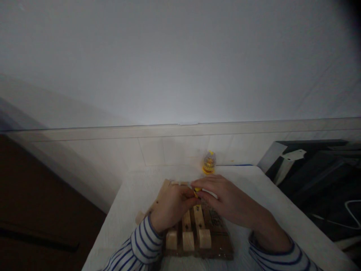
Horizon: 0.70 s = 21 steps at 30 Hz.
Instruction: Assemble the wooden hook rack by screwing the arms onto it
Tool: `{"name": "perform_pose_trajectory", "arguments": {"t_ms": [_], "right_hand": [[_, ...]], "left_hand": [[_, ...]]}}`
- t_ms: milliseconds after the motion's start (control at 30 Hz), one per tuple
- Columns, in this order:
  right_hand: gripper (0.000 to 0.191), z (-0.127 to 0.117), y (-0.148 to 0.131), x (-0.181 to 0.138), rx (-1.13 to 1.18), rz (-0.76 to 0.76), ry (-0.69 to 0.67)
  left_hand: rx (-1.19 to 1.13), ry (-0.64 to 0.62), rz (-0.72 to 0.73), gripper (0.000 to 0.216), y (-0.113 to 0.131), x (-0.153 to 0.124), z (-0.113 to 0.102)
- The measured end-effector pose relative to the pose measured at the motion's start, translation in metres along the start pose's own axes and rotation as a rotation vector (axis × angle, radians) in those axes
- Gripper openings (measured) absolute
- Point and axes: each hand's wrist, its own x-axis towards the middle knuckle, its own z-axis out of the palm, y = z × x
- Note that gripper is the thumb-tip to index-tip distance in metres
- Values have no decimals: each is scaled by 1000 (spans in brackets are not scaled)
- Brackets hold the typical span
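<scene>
A wooden board with raised pale wooden slats point(194, 233) lies on the white table point(126, 210) in front of me. My left hand point(169, 205) rests curled on the board's left part, fingers closed. My right hand point(222, 199) reaches over from the right, its fingers pinching a small yellow thing point(196, 191) where both hands meet. Which hand grips it is hard to tell in the dim light. Both sleeves are white with blue stripes.
A small yellow and clear plastic container point(209, 163) stands at the table's far edge by the white wall. Dark furniture with white brackets point(310, 169) sits to the right. Brown floor point(42, 203) lies to the left.
</scene>
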Motion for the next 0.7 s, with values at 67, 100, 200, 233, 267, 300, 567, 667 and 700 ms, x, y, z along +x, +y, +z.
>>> {"name": "perform_pose_trajectory", "arguments": {"t_ms": [67,100,200,233,267,300,567,667,700], "right_hand": [[25,2,1,1,-1,8,16],[24,3,2,2,-8,12,25],[22,4,2,4,-34,22,33],[21,4,3,4,-40,23,33],[20,4,3,4,-46,24,31],[19,4,2,4,-51,24,31],[13,4,1,3,-131,71,20],[13,4,0,3,-145,74,12],[13,4,0,3,-149,73,12]], "left_hand": [[17,-2,8,12,-1,0,-1],[21,-7,12,12,-1,0,-1],[2,-36,30,14,-3,0,-2],[-12,-47,39,15,-3,0,-2],[-23,-58,45,15,-3,-1,-2],[-30,-66,51,16,-3,-1,-3],[81,-105,106,22,1,-2,-6],[93,-120,132,24,-1,-2,-7],[90,-122,141,24,-2,-2,-6]]}}
